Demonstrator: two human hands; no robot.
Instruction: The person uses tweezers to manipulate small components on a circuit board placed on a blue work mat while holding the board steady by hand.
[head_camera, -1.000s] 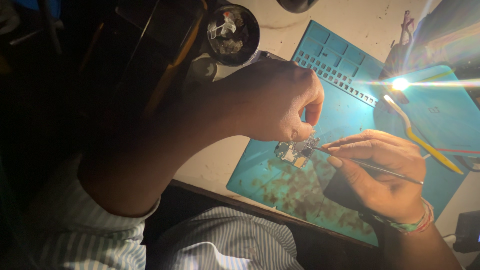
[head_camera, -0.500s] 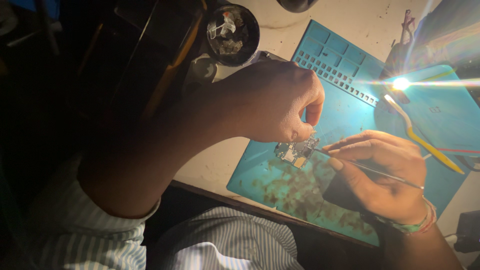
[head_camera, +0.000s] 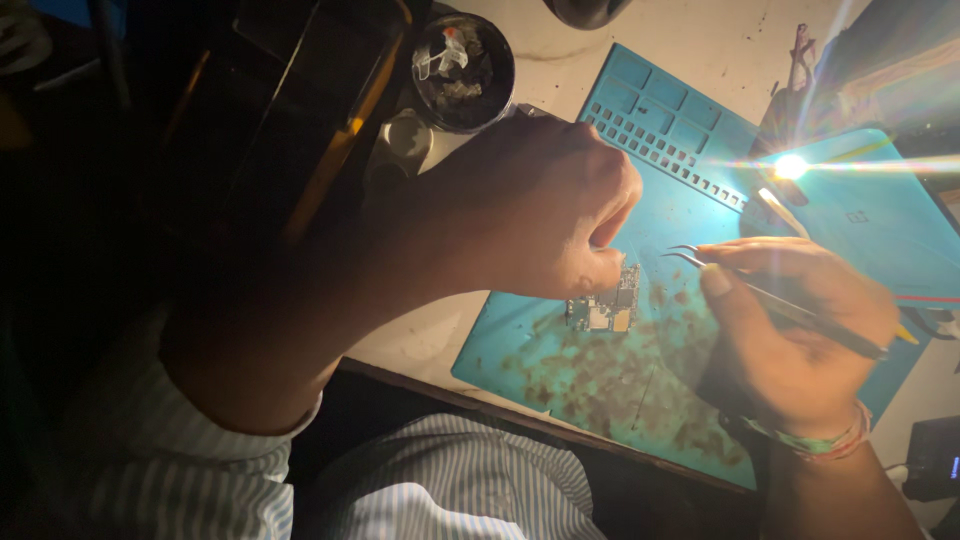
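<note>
Left hand (head_camera: 520, 215), curled into a loose fist, fingertips pinning a small green circuit board (head_camera: 604, 306) flat against the stained teal silicone work mat (head_camera: 640, 400) (presumably to stop it sliding). Right hand (head_camera: 790, 335) pinching slim metal curved-tip tweezers (head_camera: 760, 295), tips hovering just beside the board's upper edge, apparently nothing between them.

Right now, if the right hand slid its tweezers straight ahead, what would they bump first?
Probably the left hand: the tweezers in the right hand point left at its fingers, just above the small circuit board. Depth is unclear.
</note>
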